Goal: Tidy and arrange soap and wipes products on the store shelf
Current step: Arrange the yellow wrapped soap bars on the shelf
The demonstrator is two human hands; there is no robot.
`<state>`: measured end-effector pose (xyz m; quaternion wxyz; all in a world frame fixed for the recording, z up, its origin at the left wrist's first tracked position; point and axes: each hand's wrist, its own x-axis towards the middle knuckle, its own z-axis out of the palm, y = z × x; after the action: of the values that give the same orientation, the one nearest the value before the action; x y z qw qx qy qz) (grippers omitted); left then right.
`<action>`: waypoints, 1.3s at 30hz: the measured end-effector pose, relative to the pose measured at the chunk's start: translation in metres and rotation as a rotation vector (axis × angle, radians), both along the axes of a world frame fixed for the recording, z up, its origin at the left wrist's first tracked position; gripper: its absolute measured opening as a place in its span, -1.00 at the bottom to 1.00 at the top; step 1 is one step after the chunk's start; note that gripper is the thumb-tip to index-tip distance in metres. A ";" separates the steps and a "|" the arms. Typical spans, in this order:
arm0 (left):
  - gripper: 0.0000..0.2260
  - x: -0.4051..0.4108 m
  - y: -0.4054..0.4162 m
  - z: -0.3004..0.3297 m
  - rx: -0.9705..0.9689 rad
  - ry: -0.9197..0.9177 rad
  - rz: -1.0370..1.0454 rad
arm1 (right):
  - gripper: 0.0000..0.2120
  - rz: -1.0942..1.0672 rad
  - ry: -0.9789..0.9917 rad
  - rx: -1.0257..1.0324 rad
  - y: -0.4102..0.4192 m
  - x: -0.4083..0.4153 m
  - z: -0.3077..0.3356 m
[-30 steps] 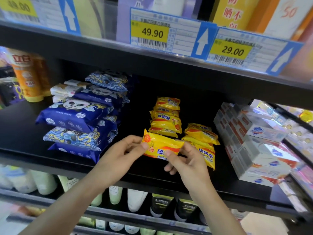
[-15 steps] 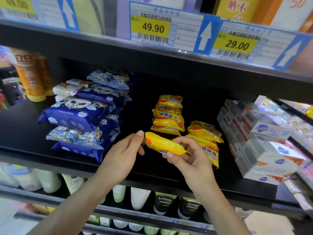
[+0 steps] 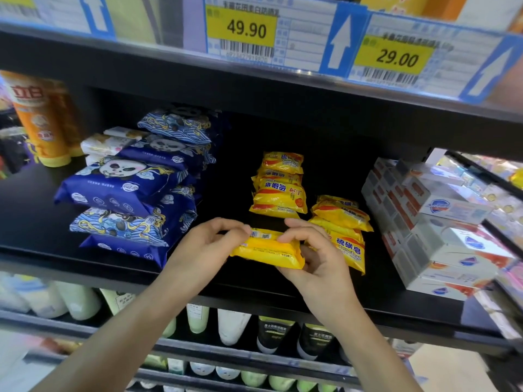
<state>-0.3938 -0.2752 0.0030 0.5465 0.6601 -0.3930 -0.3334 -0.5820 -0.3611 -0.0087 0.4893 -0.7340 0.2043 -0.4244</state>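
Observation:
Both hands hold one yellow soap pack (image 3: pixel 267 250) just above the black shelf (image 3: pixel 283 284), its back side with a barcode facing up. My left hand (image 3: pixel 206 247) pinches its left end. My right hand (image 3: pixel 314 256) grips its right end from above and below. Behind it stands a pile of yellow soap packs (image 3: pixel 278 188); a second pile (image 3: pixel 342 230) lies to the right, partly behind my right hand. Blue panda wipes packs (image 3: pixel 127 190) are stacked at the left.
White boxed soaps (image 3: pixel 435 230) are stacked at the right end of the shelf. An orange bottle (image 3: pixel 39 120) stands far left. Price tags (image 3: pixel 246 29) hang from the shelf above. Bottles (image 3: pixel 232 323) fill the shelf below.
The soap pack has been turned over between my hands, from its printed front to its back, and it has come lower, close to the shelf. My left hand now pinches it.

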 end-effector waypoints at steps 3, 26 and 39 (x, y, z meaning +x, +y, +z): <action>-0.60 0.002 0.000 -0.002 0.007 0.006 -0.019 | -0.53 0.006 -0.009 -0.005 -0.001 0.000 -0.001; -0.55 0.013 0.012 -0.016 -0.232 0.009 -0.156 | -0.63 -0.008 0.139 0.206 -0.001 0.002 0.006; -0.71 0.007 0.014 -0.010 -0.167 -0.178 -0.152 | -0.71 -0.039 0.150 0.164 -0.003 0.002 0.002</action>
<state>-0.3871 -0.2612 -0.0071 0.5356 0.6076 -0.5152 -0.2803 -0.5802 -0.3639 -0.0063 0.5227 -0.7171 0.2887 -0.3594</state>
